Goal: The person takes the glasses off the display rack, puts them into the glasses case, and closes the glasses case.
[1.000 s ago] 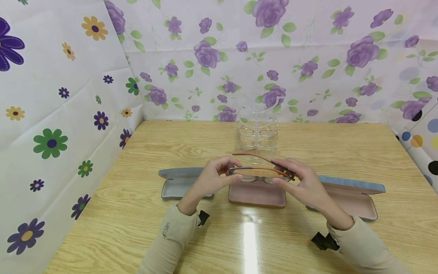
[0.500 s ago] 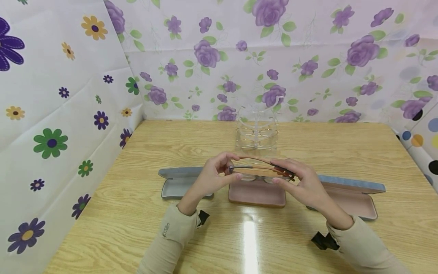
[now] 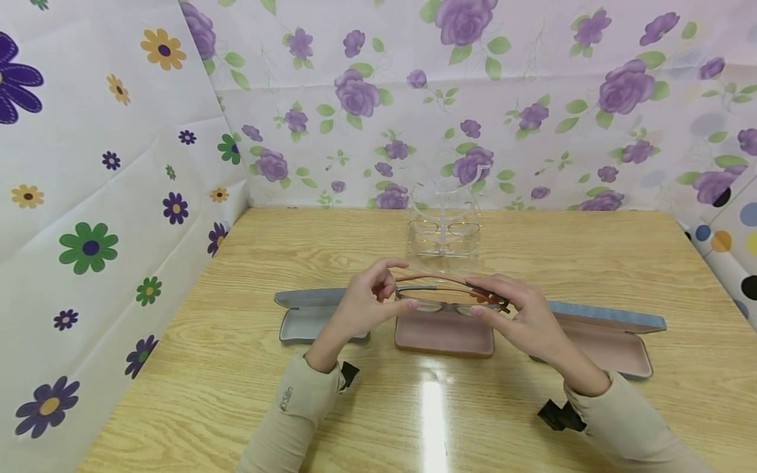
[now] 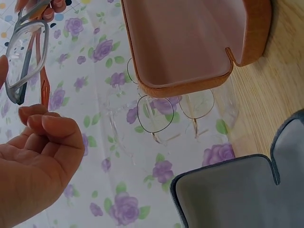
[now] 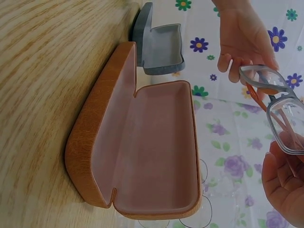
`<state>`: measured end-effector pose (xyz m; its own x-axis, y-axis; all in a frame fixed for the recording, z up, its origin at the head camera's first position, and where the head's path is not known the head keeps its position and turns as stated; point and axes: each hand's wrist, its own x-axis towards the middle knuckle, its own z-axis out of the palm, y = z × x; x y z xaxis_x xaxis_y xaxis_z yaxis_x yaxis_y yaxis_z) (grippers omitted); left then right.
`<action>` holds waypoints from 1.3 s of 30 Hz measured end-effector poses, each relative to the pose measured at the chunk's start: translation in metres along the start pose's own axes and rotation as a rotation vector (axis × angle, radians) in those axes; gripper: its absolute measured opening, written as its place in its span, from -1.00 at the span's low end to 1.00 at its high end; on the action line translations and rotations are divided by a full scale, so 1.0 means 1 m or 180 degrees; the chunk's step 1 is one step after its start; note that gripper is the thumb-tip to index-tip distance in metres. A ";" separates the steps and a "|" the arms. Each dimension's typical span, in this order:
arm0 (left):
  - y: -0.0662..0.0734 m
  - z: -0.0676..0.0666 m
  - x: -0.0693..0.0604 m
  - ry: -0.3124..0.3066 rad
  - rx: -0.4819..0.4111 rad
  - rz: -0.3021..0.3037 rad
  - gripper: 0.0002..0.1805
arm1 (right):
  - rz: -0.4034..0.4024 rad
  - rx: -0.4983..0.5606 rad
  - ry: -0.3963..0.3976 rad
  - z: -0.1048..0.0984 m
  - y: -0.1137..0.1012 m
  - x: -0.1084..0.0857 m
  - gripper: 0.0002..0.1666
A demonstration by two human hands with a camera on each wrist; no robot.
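Note:
Both hands hold grey-framed glasses with orange temples point(image 3: 449, 307) above an open brown case with pink lining point(image 3: 443, 334). My left hand point(image 3: 363, 305) has its thumb on one end of the front and its other fingers bent near the temple tips; the index finger stands raised. At the other end, my right hand point(image 3: 526, 322) pinches the frame between thumb and fingers. In the left wrist view, the left hand's fingers point(image 4: 50, 126) are curled just below an orange temple. The right wrist view has the lenses and bridge point(image 5: 280, 92) between the hands.
An open grey case point(image 3: 307, 325) lies to the left, and an open blue case with pale pink lining point(image 3: 609, 351) to the right. Behind the hands, a clear stand point(image 3: 442, 213) carries thin-rimmed glasses point(image 3: 464, 229). Patterned cloth point(image 3: 355, 144) borders the table.
The rear orange temple has swung down and closer to the front of the glasses. The left index finger has lifted off it. The right hand has barely moved.

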<state>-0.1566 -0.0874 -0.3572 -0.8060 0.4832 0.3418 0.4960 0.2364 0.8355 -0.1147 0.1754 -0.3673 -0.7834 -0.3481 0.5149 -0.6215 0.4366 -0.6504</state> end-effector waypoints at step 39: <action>-0.002 -0.002 -0.005 -0.0058 0.0320 0.0288 -0.75 | -0.0176 0.0014 0.0037 0.002 0.001 0.000 -0.54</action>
<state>-0.1545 -0.0922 -0.3596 -0.7510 0.5214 0.4051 0.5969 0.2739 0.7541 -0.1153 0.1743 -0.3693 -0.7478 -0.3620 0.5566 -0.6639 0.4133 -0.6232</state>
